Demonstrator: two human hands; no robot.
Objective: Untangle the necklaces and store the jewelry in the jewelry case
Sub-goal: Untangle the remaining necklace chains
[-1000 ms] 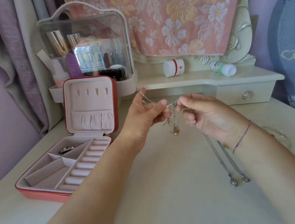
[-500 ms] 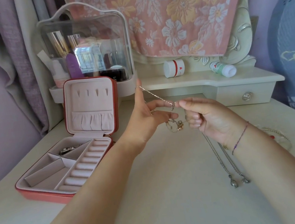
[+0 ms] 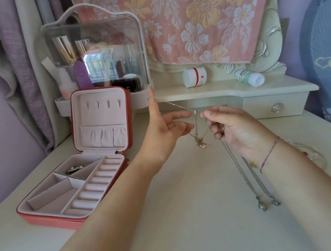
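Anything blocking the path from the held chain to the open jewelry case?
Nothing visible. The jewelry case lies open left of the left hand, bare table between. The chain joins a tangle hanging from the right hand.

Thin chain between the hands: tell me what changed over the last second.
The left hand opened its fingers and drew its raised finger up and left, stretching the thin chain hooked over it away from the right hand, which keeps pinching it. The tangled pendants, the two silver necklaces on the table and the open jewelry case stayed put.
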